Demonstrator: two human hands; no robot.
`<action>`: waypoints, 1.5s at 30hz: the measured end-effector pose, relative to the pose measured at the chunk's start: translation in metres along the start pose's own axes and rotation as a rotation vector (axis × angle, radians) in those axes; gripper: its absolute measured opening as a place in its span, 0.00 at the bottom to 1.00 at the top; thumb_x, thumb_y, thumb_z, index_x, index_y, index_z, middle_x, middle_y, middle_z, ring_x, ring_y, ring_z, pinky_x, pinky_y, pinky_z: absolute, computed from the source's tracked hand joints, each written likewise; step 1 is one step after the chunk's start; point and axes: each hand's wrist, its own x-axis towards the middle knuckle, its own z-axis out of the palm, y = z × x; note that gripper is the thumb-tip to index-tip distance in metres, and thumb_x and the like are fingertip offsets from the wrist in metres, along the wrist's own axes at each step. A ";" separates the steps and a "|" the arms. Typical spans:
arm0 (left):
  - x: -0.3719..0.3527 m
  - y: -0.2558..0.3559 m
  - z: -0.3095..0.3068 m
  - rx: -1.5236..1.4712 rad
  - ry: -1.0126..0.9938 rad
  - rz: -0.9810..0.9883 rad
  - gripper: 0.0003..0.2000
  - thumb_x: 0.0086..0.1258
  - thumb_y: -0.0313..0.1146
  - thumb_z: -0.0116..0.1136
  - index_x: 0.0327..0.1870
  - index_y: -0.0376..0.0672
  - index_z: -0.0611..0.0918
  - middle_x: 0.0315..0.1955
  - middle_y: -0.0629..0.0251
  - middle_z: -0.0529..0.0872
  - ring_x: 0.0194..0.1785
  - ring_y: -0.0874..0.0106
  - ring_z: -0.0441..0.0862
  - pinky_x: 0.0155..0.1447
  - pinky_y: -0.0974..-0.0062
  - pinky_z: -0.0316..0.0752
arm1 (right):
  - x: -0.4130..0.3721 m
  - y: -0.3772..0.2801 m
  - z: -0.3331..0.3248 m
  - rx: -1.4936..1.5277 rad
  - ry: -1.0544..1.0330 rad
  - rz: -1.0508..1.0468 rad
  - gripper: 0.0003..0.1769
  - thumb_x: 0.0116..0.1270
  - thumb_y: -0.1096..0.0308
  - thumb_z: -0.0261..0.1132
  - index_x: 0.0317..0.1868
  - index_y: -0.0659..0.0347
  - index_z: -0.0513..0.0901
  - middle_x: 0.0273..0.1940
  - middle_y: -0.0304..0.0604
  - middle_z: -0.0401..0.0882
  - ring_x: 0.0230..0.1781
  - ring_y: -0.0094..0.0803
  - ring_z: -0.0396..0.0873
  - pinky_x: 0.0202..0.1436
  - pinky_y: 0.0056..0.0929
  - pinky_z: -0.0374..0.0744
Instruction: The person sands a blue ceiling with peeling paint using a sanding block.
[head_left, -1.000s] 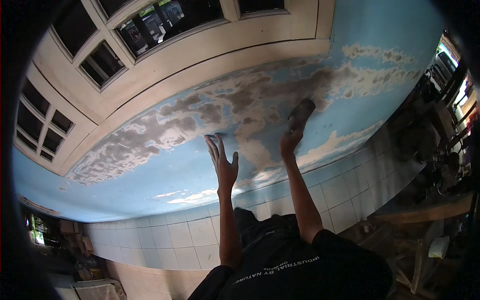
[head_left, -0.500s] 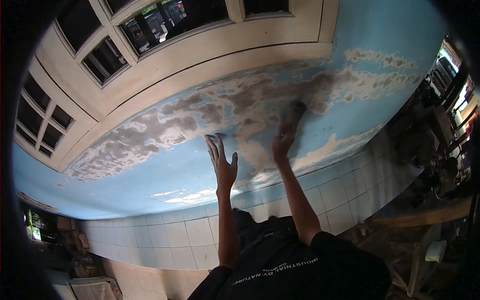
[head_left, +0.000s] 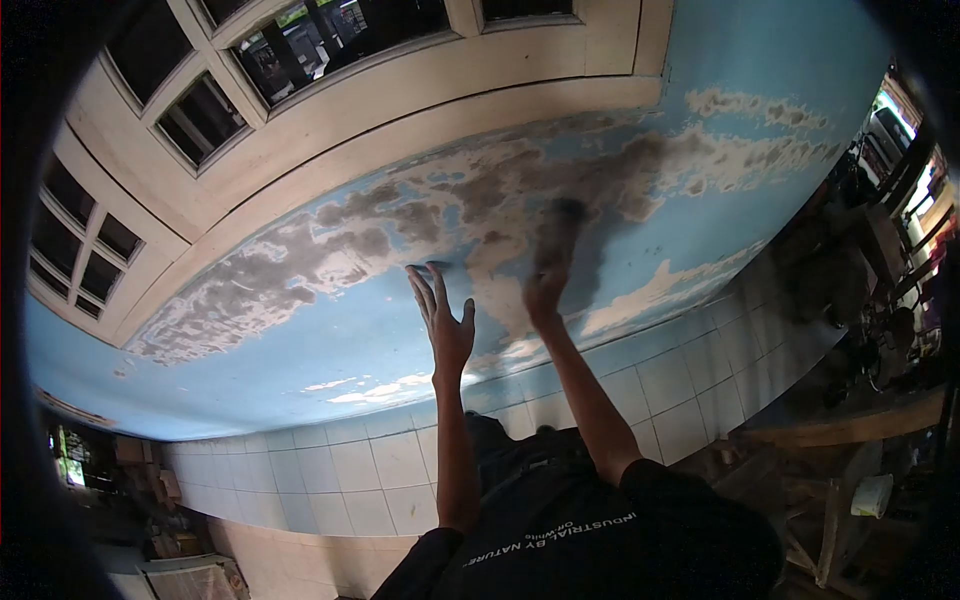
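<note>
In front of me is a blue wall (head_left: 370,330) with peeled, patchy paint, bare whitish areas and grey-brown stains. My left hand (head_left: 447,328) rests against it with fingers apart, fingertips just below the stained band, holding nothing. To its right, my right hand (head_left: 547,272) is at the wall, smeared by motion. A dark piece (head_left: 568,210) shows at the fingertips of that hand, against the patchy paint. It is too blurred for me to tell its kind.
Above the patches runs a cream wooden window frame (head_left: 400,140) with dark panes. White tiles (head_left: 360,468) line the wall's lower part. At the right stand a wooden bench (head_left: 850,428) and dark clutter. Boxes (head_left: 135,450) are at the far left.
My right hand, with the dark piece, has moved left along the wall, closer to my left hand. The left hand stays in place on the wall.
</note>
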 end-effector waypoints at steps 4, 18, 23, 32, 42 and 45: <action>0.002 0.003 0.001 -0.016 0.024 -0.001 0.47 0.62 0.24 0.65 0.79 0.53 0.49 0.78 0.48 0.35 0.80 0.49 0.35 0.78 0.51 0.48 | -0.017 -0.021 0.005 -0.224 -0.418 -0.303 0.18 0.70 0.69 0.59 0.58 0.64 0.79 0.52 0.55 0.81 0.62 0.50 0.74 0.77 0.59 0.51; 0.001 0.001 0.002 -0.024 0.027 -0.003 0.46 0.61 0.23 0.65 0.79 0.51 0.50 0.78 0.48 0.36 0.80 0.48 0.35 0.78 0.52 0.47 | -0.005 -0.033 0.001 -0.188 -0.511 -0.318 0.17 0.70 0.75 0.55 0.57 0.65 0.81 0.57 0.51 0.80 0.66 0.46 0.71 0.76 0.55 0.52; 0.001 -0.002 -0.004 -0.013 -0.011 -0.028 0.46 0.63 0.24 0.64 0.79 0.52 0.50 0.78 0.48 0.38 0.80 0.49 0.35 0.77 0.46 0.46 | 0.008 0.005 -0.016 -0.277 -0.225 -0.314 0.16 0.69 0.74 0.57 0.56 0.67 0.81 0.51 0.54 0.83 0.59 0.47 0.77 0.73 0.54 0.58; 0.001 0.000 0.003 -0.021 0.028 0.002 0.46 0.63 0.23 0.63 0.79 0.51 0.49 0.78 0.48 0.37 0.80 0.48 0.36 0.77 0.47 0.45 | -0.005 -0.034 0.008 -0.267 -0.388 -0.330 0.20 0.70 0.71 0.57 0.60 0.68 0.77 0.56 0.56 0.78 0.65 0.52 0.70 0.74 0.59 0.54; 0.001 -0.002 0.002 0.010 0.012 -0.011 0.46 0.63 0.24 0.64 0.79 0.51 0.49 0.78 0.47 0.37 0.80 0.48 0.36 0.78 0.51 0.47 | -0.009 0.035 0.006 -0.020 0.090 0.166 0.16 0.75 0.73 0.55 0.58 0.70 0.78 0.56 0.58 0.80 0.55 0.49 0.77 0.67 0.46 0.66; 0.002 0.000 0.005 0.009 0.035 -0.005 0.46 0.63 0.24 0.64 0.79 0.51 0.49 0.78 0.47 0.36 0.80 0.48 0.35 0.78 0.51 0.47 | 0.007 -0.016 -0.004 -0.202 -0.086 -0.200 0.17 0.75 0.73 0.54 0.60 0.68 0.78 0.57 0.55 0.79 0.56 0.49 0.77 0.69 0.46 0.64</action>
